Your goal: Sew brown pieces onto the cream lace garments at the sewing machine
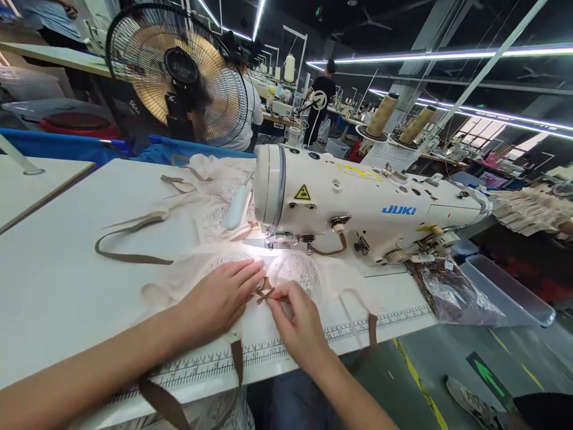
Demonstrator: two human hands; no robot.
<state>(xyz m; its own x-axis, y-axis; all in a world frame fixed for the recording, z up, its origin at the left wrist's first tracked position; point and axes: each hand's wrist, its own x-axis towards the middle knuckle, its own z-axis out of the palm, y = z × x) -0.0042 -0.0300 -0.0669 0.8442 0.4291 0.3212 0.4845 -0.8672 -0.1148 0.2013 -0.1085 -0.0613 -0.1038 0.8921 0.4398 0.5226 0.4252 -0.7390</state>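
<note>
A pale pink lace bra (295,270) with brown straps lies in front of the sewing machine (322,197), under its lit needle area. My left hand (219,295) rests flat on one cup with its fingers stretched out together, tips near the centre. Between the cups sits a small brown ribbon bow (265,294). The thumb and forefinger of my right hand (295,319) pinch this bow at its right side. Behind my left hand, more pale lace bras (210,209) lie in a loose pile with brown straps trailing left.
A ruler strip (394,316) runs along the front edge of the white table (58,263). A large fan (179,71) stands behind the table. Thread cones (382,116) rise behind the machine. To the right are a plastic bag (461,298) and a clear bin (514,289).
</note>
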